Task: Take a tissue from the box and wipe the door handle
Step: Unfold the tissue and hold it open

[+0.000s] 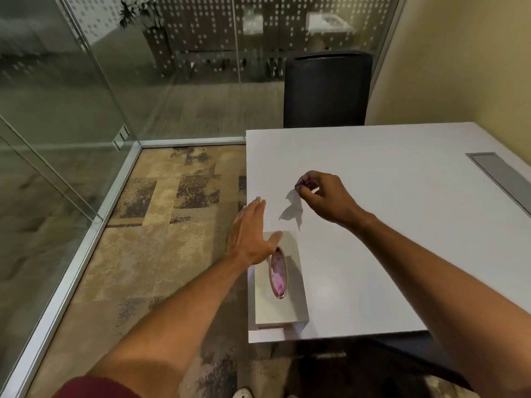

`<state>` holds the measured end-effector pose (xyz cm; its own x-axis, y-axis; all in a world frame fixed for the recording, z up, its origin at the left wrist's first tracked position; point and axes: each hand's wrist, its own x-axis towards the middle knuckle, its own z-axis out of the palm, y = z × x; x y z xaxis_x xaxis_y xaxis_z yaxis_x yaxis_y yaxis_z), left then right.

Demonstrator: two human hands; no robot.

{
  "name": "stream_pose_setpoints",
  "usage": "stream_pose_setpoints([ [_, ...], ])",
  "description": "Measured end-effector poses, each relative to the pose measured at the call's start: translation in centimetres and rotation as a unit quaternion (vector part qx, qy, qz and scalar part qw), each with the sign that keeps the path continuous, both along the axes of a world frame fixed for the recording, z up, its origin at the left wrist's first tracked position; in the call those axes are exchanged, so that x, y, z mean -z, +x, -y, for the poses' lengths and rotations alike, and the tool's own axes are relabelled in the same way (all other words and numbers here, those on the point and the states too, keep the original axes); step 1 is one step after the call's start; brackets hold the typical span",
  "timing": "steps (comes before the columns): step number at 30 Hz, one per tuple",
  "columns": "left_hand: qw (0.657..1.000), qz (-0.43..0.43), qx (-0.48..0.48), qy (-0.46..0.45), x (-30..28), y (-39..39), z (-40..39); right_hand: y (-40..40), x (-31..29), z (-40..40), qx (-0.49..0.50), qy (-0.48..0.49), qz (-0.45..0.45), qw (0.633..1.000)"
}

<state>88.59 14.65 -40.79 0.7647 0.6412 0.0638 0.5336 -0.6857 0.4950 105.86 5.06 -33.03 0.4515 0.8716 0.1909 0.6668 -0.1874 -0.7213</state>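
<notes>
The tissue box lies under the flat, spread left hand, its long axis running away from the person, flush with the counter edge. Right hand pinches a hanging tissue over open counter.

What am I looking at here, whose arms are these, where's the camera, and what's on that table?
There is no machine here: these are a person's own two arms, filmed by a camera worn on their head, looking forward and down. The white table carries a pale tissue box with an oval opening, near its left edge. The left hand is open, resting flat on the box's far end. The right hand pinches a thin white tissue, which hangs above the table. A dark chair stands behind the table, with glass walls to the left. No door handle is clearly visible.
</notes>
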Motion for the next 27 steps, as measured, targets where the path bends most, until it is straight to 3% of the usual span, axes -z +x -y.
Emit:
stream_pose_setpoints([
  [4, 0.990, 0.140, -0.005, -0.027, -5.2, 1.2, -1.3, 0.2, -2.0, -0.5, -0.004, -0.004, 0.025, 1.000],
  [8, 0.977, 0.204, 0.010, -0.070, -8.4, 2.4, -1.7, 0.1, -3.9, -1.0, -0.009, -0.001, 0.018, 1.000],
  [21, 0.951, 0.288, 0.009, -0.108, -13.3, 3.0, -1.3, 0.4, -7.4, -0.7, -0.048, 0.031, -0.145, 0.988],
  [27, 0.957, 0.276, 0.000, -0.089, -14.7, 2.9, -1.5, 0.5, -6.6, -0.5, -0.041, 0.043, -0.190, 0.980],
])
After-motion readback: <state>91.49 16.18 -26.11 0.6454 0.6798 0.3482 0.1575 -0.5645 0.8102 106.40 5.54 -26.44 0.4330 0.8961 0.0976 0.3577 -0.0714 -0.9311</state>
